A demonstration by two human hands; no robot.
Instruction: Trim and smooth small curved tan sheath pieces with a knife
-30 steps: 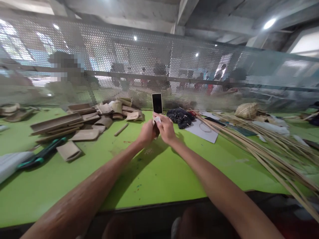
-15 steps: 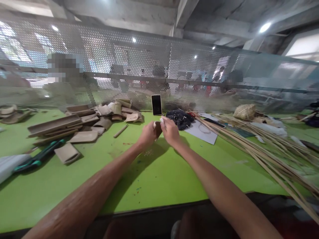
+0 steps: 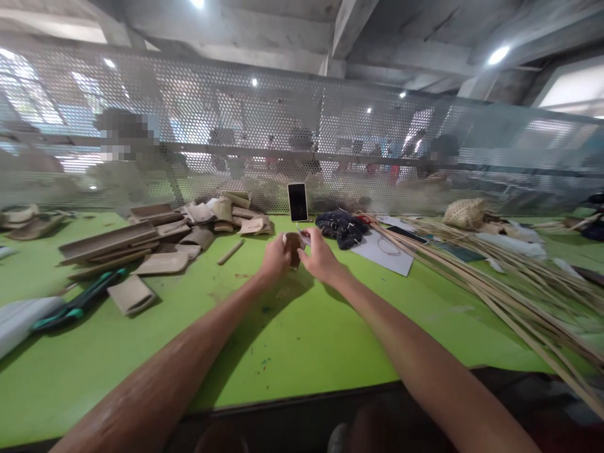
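Observation:
Near the middle of the green table [image 3: 302, 340], my left hand [image 3: 274, 259] is closed around a brown curved piece of bamboo [image 3: 294, 249]; its fingers cover part of it. My right hand [image 3: 321, 259] pinches a small, thin, pale flat piece [image 3: 304, 237] beside the bamboo's right edge. What that pale piece is made of cannot be made out. Fine dust or crumbs [image 3: 283, 293] lie on the table below the hands. Just beyond them a phone [image 3: 297, 202] stands upright with a dark screen.
Split bamboo pieces [image 3: 163, 263] are heaped at left, near green-handled pruning shears [image 3: 78, 303]. A short stick [image 3: 231, 251] lies closer in. A dark cloth bundle [image 3: 342, 228], white paper [image 3: 384, 251] and long strips [image 3: 491, 289] occupy the right. A perforated screen [image 3: 264, 138] spans the back.
My right hand has shifted slightly, and its pale piece now shows more as a flat edge. The brown bamboo is more visible between the hands. The view has tilted a little.

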